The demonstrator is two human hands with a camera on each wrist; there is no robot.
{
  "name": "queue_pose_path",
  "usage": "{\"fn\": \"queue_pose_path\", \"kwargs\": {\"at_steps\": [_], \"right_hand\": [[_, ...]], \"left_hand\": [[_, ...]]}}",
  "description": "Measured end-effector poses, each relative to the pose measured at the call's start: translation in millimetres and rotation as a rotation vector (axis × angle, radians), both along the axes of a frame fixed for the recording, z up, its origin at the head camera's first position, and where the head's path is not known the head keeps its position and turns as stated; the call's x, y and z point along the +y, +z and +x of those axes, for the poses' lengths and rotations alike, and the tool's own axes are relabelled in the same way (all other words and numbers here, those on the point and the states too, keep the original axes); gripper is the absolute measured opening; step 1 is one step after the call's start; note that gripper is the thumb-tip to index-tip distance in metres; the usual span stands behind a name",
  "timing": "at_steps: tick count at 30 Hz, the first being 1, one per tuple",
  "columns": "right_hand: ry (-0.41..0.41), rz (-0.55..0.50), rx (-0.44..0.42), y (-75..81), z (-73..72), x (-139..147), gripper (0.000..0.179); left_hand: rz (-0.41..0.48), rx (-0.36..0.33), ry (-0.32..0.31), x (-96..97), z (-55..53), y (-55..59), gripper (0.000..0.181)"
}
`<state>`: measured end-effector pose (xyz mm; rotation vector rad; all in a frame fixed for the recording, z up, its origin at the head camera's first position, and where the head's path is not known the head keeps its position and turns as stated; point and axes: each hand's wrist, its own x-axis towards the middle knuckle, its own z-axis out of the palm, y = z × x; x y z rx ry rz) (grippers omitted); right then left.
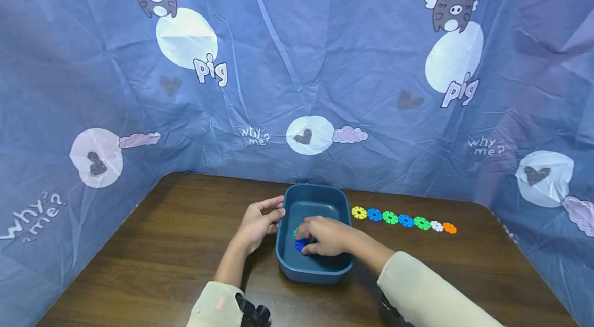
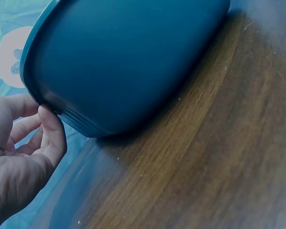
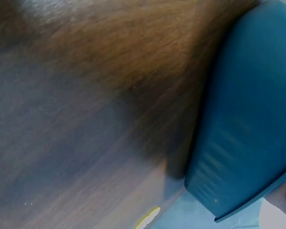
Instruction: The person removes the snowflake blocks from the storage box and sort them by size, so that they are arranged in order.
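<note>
A dark blue plastic bin [image 1: 315, 276] stands on the table in front of me. My left hand [image 1: 257, 221] grips its left rim; in the left wrist view the thumb and fingers [image 2: 51, 129] meet at the rim's corner. My right hand [image 1: 327, 236] reaches down inside the bin, fingers curled and thumb low, pinching a blue notched plastic disc [image 1: 300, 245]. A green disc [image 1: 295, 233] shows in part beside the fingertips. The palm hides whatever lies beneath it. In the right wrist view the bin's outer wall [image 3: 248, 124] covers nearly all of that hand.
Right of the bin a row of notched discs runs along the table: yellow [image 1: 359, 212], blue, green, blue, green, white [image 1: 436, 226] and orange [image 1: 449, 228]. The brown wooden table [image 1: 185, 244] ends at a blue printed curtain [image 1: 306, 84] behind.
</note>
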<state>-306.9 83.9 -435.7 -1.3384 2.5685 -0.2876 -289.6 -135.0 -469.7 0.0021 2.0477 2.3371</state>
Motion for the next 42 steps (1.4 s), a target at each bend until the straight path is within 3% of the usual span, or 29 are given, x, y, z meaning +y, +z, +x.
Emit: {"fn": "queue_pose_path", "kwargs": {"at_steps": [8, 18, 29, 35, 42], "right_hand": [[-0.007, -0.004, -0.017, -2.0, -1.5, -0.4, 0.022], [-0.034, -0.051, -0.156, -0.8, -5.0, -0.8, 0.016], [-0.065, -0.090, -0.241, -4.0, -5.5, -3.7, 0.019], [-0.094, -0.083, -0.253, -4.3, -3.7, -3.8, 0.024], [-0.064, -0.108, -0.222, -2.8, -1.3, -3.4, 0.017]], "left_hand": [[0.001, -0.002, 0.000, 0.3, 0.2, -0.2, 0.041], [-0.009, 0.012, -0.016, -0.7, 0.7, 0.0, 0.043], [0.009, 0.008, -0.007, -0.4, -0.3, -0.9, 0.042], [0.011, 0.003, -0.008, 0.1, -1.1, -1.7, 0.043], [0.008, 0.000, -0.004, 0.4, -1.5, -0.9, 0.042]]}}
